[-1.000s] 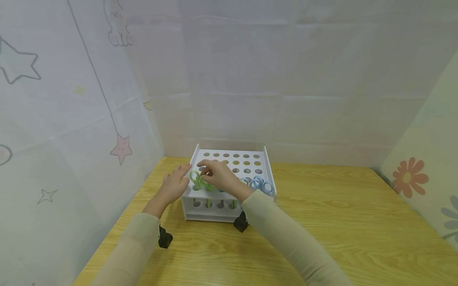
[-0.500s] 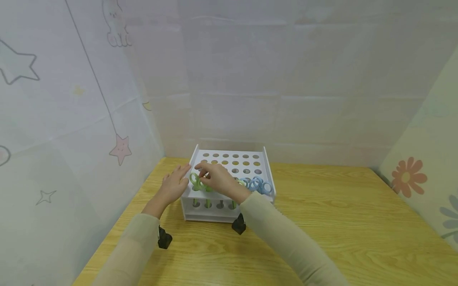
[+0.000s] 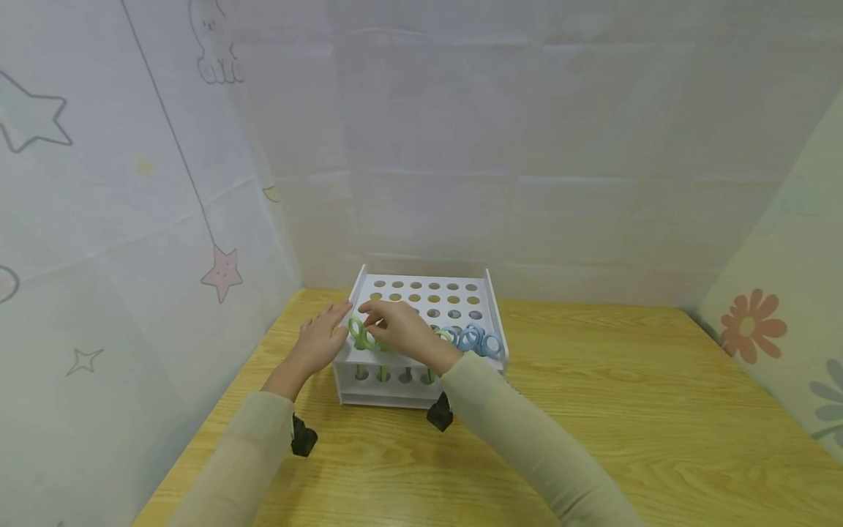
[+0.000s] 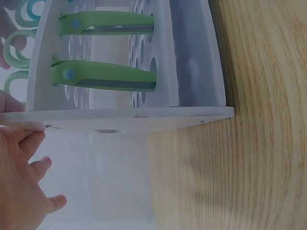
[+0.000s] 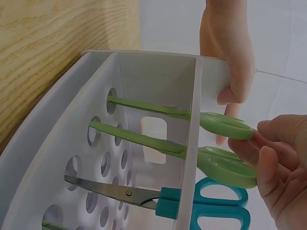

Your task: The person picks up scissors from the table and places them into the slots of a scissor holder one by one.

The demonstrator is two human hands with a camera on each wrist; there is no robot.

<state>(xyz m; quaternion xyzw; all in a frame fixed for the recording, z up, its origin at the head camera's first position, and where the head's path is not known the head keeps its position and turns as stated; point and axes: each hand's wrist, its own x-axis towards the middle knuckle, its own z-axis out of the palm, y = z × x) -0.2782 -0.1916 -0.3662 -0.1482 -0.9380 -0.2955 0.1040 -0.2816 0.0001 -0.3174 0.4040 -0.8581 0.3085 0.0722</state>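
Note:
A white rack (image 3: 395, 401) with rows of round holes stands on the table. Leftmost in its front row is a pair of green scissors (image 5: 225, 125), blades down through the holes. My right hand (image 3: 402, 329) has its fingertips curled at that handle, pinching its end. A second pair of green scissors (image 5: 225, 167) and teal-handled scissors (image 5: 220, 206) sit beside it. My left hand (image 3: 320, 342) holds the rack's left side wall (image 4: 120, 114), thumb inside and fingers spread outside.
Blue-handled scissors (image 3: 470, 338) fill the right part of the front row. Holes (image 3: 435, 286) in the back rows show no handles. The wooden table (image 3: 626, 395) extends right and toward me. A light fabric wall (image 3: 527, 183) rises behind the rack.
My right hand has shifted slightly left and down, bringing its fingertips to the leftmost green handle. The left hand keeps its place on the rack's side.

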